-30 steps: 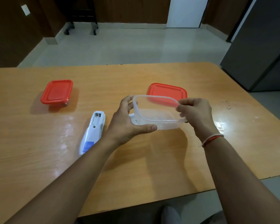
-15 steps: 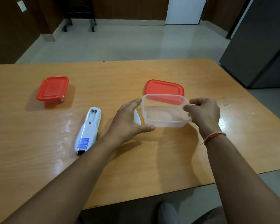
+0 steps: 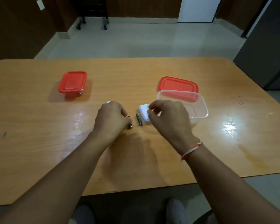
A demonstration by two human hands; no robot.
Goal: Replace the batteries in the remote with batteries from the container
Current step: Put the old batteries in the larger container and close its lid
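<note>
The wooden table (image 3: 152, 151) bears an emptied clear container (image 3: 199, 109) beside its red lid (image 3: 176, 84). The remote (image 3: 108, 102) hides under the left hand (image 3: 111, 120), which pinches one battery (image 3: 130, 125). The right hand (image 3: 166, 117) curls loosely, seemingly empty. Another battery (image 3: 139, 119) lies between them; fitting remains.

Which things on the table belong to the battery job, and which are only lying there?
For the job: the battery lying on the table, the battery under the left hand, the white cover, the clear container.
Lying about: the loose red lid, the closed red-lidded box.
</note>
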